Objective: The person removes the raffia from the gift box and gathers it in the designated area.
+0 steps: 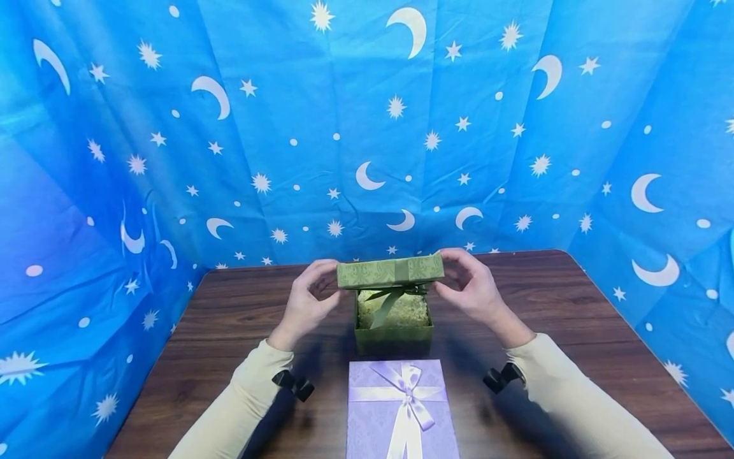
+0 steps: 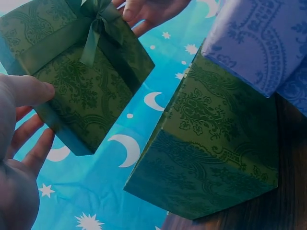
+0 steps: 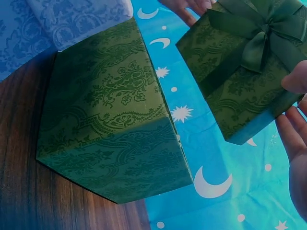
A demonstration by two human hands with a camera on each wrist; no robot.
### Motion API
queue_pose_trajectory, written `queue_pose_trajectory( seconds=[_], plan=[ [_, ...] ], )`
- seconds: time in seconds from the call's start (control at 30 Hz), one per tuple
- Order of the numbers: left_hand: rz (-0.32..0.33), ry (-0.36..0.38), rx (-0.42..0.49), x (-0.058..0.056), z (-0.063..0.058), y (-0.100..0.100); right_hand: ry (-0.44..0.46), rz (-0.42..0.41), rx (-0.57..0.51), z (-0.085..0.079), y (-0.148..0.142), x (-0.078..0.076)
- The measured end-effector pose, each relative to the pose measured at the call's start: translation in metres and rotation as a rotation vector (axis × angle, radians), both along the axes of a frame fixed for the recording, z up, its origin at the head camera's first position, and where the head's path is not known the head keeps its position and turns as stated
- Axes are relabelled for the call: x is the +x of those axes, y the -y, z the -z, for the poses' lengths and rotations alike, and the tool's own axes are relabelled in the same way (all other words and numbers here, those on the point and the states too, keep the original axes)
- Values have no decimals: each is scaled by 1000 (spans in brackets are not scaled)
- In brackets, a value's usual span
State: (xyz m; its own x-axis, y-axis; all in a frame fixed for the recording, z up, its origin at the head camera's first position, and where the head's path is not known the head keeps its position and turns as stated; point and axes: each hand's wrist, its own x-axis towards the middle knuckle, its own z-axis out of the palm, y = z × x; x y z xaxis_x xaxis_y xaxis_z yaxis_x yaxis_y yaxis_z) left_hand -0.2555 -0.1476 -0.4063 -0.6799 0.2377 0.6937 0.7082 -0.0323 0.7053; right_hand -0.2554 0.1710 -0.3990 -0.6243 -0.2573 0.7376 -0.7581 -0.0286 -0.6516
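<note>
In the head view, a green box lid with a dark green ribbon bow is held tilted above an uncovered green box. My left hand grips the lid's left end, with the thumb on its top in the left wrist view. My right hand grips the opposite end, its thumb on the top face in the right wrist view. Pale, crinkled yellow-green filling shows inside the box. Both wrist views show the embossed floral pattern on the box's outer walls.
A lilac gift box with a pale ribbon bow sits in front of the green box, nearer me. Both stand on a dark wooden table. Blue cloth with moons and stars surrounds the table's back and sides.
</note>
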Motion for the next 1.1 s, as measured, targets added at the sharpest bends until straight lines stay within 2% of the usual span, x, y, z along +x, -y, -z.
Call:
queue_pose_trajectory(
  seconds=[0.13,0.23,0.4,0.53,0.63,0.77,0.87,1.1],
  plan=[
    [-11,-52,-14,1,-1,-1,-69,7,0,1,2,0],
    [-27,-102,-23,2,-1,-2,-164,35,-1,1,5,1],
    [-46,-213,-26,4,-1,-5,-307,72,-12,-9,11,10],
    [-48,-284,-25,9,-7,-9,-365,30,-36,-15,13,12],
    [-47,-321,-26,11,-9,-11,-424,28,-28,-18,14,13],
    [-41,-352,-24,5,-3,-9,-515,80,-3,-20,15,12],
    [-35,-375,-29,0,3,-7,-560,87,-4,-18,15,11],
    [-61,-497,-47,-5,6,-6,-608,20,-4,-20,14,10]
  ],
)
